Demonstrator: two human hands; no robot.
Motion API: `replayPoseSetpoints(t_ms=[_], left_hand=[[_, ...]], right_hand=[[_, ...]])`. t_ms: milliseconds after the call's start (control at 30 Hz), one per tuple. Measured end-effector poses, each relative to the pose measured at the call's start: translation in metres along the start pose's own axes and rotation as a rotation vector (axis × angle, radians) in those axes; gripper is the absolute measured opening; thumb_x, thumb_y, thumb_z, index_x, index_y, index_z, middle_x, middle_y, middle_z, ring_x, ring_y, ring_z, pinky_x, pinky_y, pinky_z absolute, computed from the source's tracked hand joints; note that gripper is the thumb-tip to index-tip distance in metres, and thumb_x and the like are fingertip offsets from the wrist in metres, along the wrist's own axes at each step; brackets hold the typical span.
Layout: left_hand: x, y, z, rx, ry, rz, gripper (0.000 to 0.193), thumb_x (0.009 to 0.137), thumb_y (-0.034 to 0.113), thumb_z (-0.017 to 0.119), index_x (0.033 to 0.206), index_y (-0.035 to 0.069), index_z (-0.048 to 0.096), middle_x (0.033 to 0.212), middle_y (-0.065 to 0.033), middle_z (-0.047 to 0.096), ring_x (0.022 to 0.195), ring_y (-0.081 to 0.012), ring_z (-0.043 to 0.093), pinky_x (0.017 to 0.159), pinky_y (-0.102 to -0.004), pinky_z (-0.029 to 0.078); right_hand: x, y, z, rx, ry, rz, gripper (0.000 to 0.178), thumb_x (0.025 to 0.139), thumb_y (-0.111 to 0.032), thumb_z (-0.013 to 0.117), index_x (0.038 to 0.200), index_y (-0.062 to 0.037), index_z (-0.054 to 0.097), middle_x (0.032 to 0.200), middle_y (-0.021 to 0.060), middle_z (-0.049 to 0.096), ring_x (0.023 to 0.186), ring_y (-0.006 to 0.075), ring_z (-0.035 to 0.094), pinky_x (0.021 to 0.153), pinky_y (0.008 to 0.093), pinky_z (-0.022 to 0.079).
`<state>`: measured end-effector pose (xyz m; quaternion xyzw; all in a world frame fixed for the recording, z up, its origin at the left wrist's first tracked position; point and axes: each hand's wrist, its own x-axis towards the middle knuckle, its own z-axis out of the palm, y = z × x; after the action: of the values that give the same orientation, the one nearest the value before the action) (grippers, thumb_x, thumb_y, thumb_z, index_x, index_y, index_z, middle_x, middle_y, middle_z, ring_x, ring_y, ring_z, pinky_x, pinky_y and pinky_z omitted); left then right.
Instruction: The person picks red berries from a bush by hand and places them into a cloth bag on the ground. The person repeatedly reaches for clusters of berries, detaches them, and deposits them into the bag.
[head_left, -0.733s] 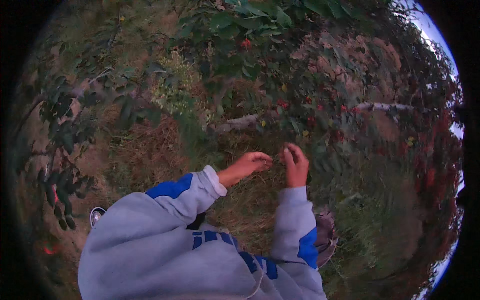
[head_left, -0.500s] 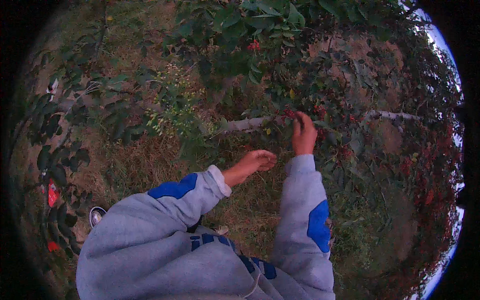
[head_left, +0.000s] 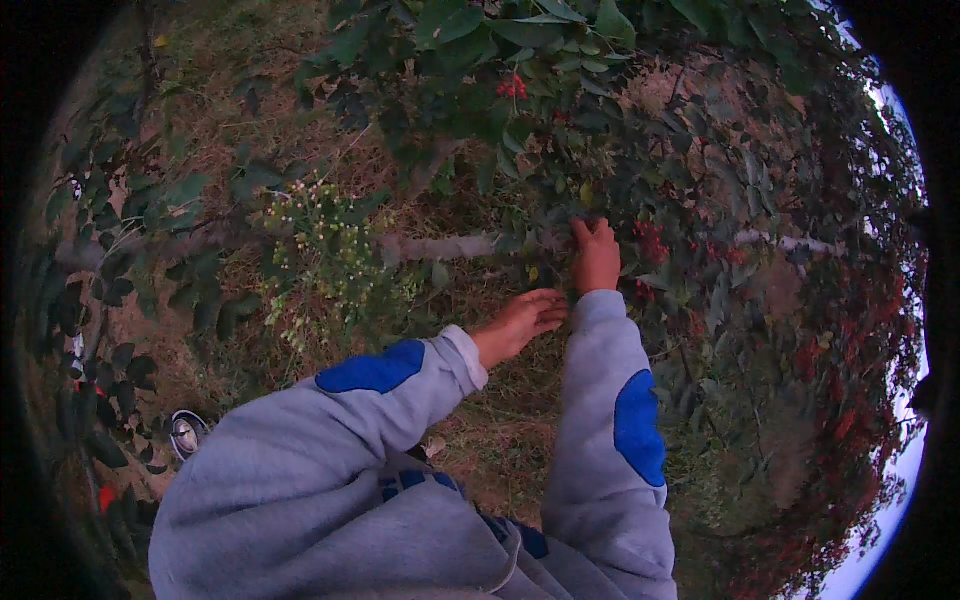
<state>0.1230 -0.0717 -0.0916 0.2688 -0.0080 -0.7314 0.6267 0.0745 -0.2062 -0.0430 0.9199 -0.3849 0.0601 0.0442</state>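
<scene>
Left hand (head_left: 518, 324) drawn closer to right hand (head_left: 597, 262) | both seem within reach of red berries (head_left: 650, 243), right | either grip's hold hidden, cannot tell

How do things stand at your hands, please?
Right hand among leaves, hold unclear. Left hand near right cuff, fingers slightly bent. Red berry cluster right of right hand. Leaves partly cover grey branch.
</scene>
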Motion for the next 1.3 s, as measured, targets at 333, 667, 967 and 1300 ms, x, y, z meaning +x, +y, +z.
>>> replayPoseSetpoints(t_ms=[333, 667, 967, 1300], left_hand=[[0.031, -0.017, 0.010, -0.266, 0.060, 0.040, 0.017, 0.084, 0.011, 0.037, 0.098, 0.005, 0.045, 0.097, -0.0067, 0.049, 0.086, -0.0176, 0.049, 0.079, -0.0318, 0.041], [0.060, -0.016, 0.029, -0.260, 0.363, 0.186, 0.021, 0.080, 0.016, 0.041, 0.099, 0.013, 0.050, 0.086, 0.0014, 0.051, 0.076, -0.0113, 0.047, 0.067, -0.0253, 0.037], [0.089, -0.018, 0.014, -0.399, 0.207, 0.215, 0.027, 0.077, 0.028, 0.049, 0.102, 0.018, 0.049, 0.091, 0.0034, 0.051, 0.083, -0.0135, 0.045, 0.073, -0.0307, 0.033], [0.092, -0.014, 0.012, -0.333, 0.209, 0.099, 0.026, 0.076, 0.033, 0.048, 0.100, 0.022, 0.051, 0.099, 0.0045, 0.049, 0.088, -0.0165, 0.044, 0.075, -0.0291, 0.032]], right_hand=[[-0.002, -0.006, -0.012, 0.148, 0.079, 0.154, 0.026, 0.065, -0.010, 0.059, 0.090, -0.0089, 0.053, 0.098, 0.0135, 0.045, 0.086, 0.0302, 0.048, 0.068, 0.0372, 0.041], [-0.019, 0.028, 0.013, 0.390, 0.283, 0.370, 0.017, 0.064, -0.012, 0.063, 0.076, -0.0010, 0.058, 0.072, 0.0112, 0.057, 0.067, 0.0219, 0.056, 0.061, 0.0293, 0.044], [-0.016, 0.018, 0.005, 0.414, 0.116, 0.570, 0.017, 0.060, -0.012, 0.062, 0.072, -0.0004, 0.059, 0.067, 0.0148, 0.058, 0.064, 0.0274, 0.057, 0.060, 0.0340, 0.044], [-0.012, 0.016, 0.010, 0.345, 0.083, 0.592, 0.025, 0.059, -0.009, 0.061, 0.080, 0.0010, 0.053, 0.074, 0.0198, 0.056, 0.072, 0.0351, 0.054, 0.063, 0.0414, 0.043]])
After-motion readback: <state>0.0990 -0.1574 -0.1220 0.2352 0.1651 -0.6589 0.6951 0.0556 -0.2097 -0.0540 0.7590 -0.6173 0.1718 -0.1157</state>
